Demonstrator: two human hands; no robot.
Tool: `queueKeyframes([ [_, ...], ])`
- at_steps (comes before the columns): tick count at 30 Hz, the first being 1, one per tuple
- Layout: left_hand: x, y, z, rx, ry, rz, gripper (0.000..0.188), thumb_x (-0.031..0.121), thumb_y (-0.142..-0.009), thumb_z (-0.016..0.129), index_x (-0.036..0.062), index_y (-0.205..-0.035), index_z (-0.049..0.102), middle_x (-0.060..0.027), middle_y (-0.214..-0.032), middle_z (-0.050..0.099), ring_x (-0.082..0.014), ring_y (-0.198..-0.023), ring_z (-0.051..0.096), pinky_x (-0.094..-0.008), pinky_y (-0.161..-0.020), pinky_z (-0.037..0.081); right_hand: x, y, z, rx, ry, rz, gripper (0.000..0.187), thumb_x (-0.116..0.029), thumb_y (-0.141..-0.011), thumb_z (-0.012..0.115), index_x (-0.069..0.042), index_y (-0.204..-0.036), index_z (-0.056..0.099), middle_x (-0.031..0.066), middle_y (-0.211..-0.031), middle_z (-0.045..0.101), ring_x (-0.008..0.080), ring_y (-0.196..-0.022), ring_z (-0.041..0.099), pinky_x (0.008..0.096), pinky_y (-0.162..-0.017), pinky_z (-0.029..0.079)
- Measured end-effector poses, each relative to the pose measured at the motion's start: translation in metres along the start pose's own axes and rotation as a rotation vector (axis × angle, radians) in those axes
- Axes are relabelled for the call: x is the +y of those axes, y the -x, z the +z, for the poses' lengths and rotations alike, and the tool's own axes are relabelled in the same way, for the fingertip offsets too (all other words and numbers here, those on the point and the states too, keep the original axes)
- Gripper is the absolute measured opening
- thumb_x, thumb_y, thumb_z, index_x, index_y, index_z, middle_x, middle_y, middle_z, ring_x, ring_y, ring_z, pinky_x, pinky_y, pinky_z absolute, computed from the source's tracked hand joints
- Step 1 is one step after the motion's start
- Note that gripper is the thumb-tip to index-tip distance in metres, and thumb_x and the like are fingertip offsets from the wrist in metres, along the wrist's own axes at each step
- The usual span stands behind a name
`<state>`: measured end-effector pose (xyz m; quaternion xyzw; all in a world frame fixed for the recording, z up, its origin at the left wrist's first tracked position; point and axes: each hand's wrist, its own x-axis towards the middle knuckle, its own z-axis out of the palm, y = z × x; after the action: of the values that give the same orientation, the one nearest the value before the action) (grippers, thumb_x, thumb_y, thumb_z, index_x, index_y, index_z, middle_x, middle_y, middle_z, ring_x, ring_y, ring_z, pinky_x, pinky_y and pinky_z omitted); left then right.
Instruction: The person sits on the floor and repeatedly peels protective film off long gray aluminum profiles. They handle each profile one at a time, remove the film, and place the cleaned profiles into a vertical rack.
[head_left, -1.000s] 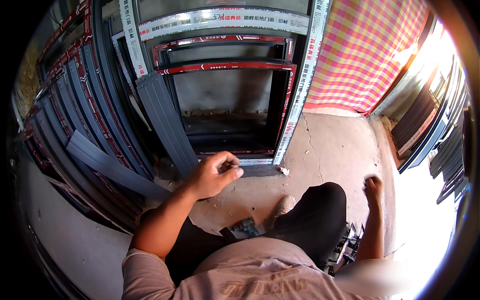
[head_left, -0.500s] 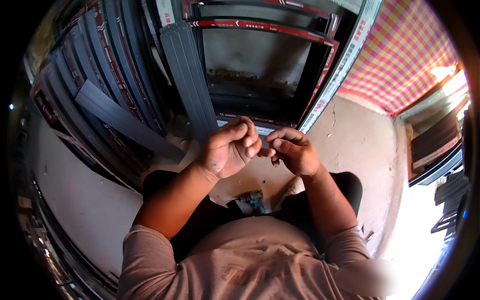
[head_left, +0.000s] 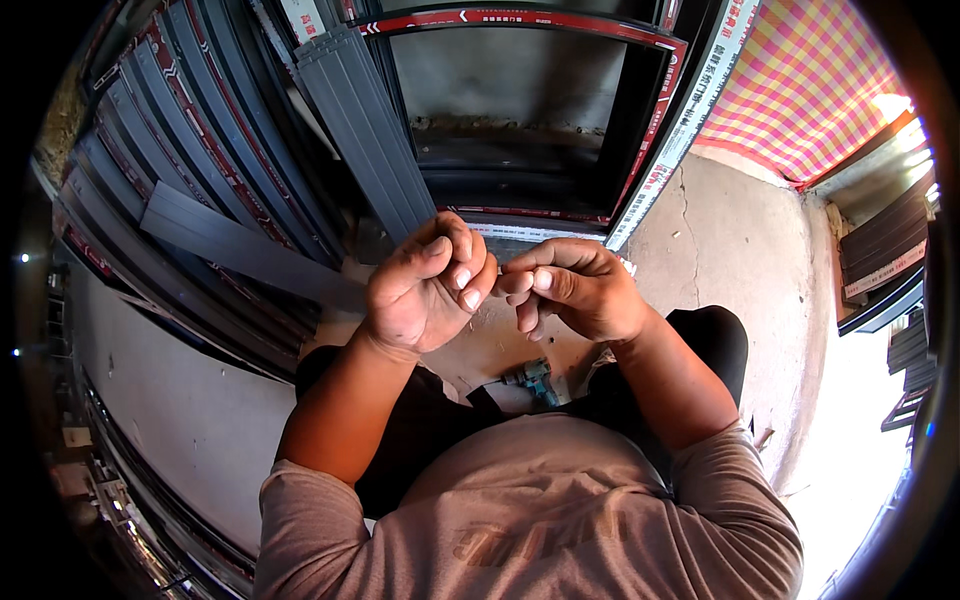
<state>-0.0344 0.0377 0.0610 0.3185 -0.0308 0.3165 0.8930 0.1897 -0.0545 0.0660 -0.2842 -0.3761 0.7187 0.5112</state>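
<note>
My left hand [head_left: 425, 285] is raised in front of me, palm turned up and in, its fingers curled toward the thumb. Close beside it, my right hand [head_left: 590, 295] pinches with thumb and index finger, the fingertips almost meeting those of the left. Whatever lies between the fingers is too small to make out. Beneath the hands, a teal and black cordless drill [head_left: 537, 380] rests on the floor between my legs. Beyond them stands a dark window frame [head_left: 520, 20] with red protective tape.
Grey metal profiles [head_left: 200, 130] lean in a row at the left, with a loose flat strip [head_left: 235, 240] across them. A wide grey profile [head_left: 370, 130] leans against the frame. Pink-and-yellow checked cloth [head_left: 790, 80] hangs at the right, above stacked dark profiles [head_left: 885, 245].
Both hands have shifted slightly left and remain close together at the fingertips. The view has tilted a little, bringing the drill and frame to slightly different places.
</note>
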Motion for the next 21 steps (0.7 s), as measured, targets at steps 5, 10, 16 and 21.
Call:
queueKeyframes([
  [5,-0.003,-0.001,0.004,0.047,0.07,-0.001,0.022,0.025,-0.104,0.059,0.0044,-0.11,0.06,-0.0049,-0.088,0.056,-0.0194,-0.083,0.057,-0.0341,-0.084,0.049,-0.005,0.002,0.002,0.014,0.029,0.021,0.025,-0.015,-0.105,0.066,0.005,-0.12,0.072,0.0124,-0.101,0.076,0.0197,-0.081,0.075,0.0305,-0.071,0.062],
  [10,-0.001,-0.001,0.012,0.054,0.108,-0.047,0.026,0.027,-0.101,0.062,0.0023,-0.111,0.061,-0.0072,-0.09,0.059,-0.0213,-0.086,0.058,-0.0325,-0.082,0.049,-0.007,0.007,-0.004,-0.047,0.088,0.011,0.021,-0.01,-0.103,0.068,0.005,-0.117,0.072,0.0125,-0.102,0.077,0.0188,-0.08,0.076,0.0296,-0.066,0.062],
  [16,-0.012,-0.002,0.013,0.015,0.142,-0.106,0.034,0.03,-0.101,0.06,-0.0002,-0.115,0.062,-0.0086,-0.093,0.061,-0.0226,-0.09,0.06,-0.0334,-0.084,0.05,-0.009,0.013,-0.011,-0.074,0.068,0.049,0.016,-0.009,-0.102,0.068,0.004,-0.111,0.073,0.0129,-0.099,0.077,0.0186,-0.078,0.075,0.0291,-0.064,0.062],
  [21,-0.019,-0.005,0.011,0.046,0.189,-0.13,0.041,0.036,-0.101,0.061,-0.0006,-0.119,0.063,-0.0082,-0.095,0.062,-0.0227,-0.091,0.06,-0.0344,-0.088,0.05,0.0,0.015,-0.013,-0.048,-0.039,0.035,0.015,-0.012,-0.102,0.07,0.002,-0.108,0.073,0.0126,-0.095,0.076,0.0178,-0.076,0.075,0.0291,-0.063,0.06],
])
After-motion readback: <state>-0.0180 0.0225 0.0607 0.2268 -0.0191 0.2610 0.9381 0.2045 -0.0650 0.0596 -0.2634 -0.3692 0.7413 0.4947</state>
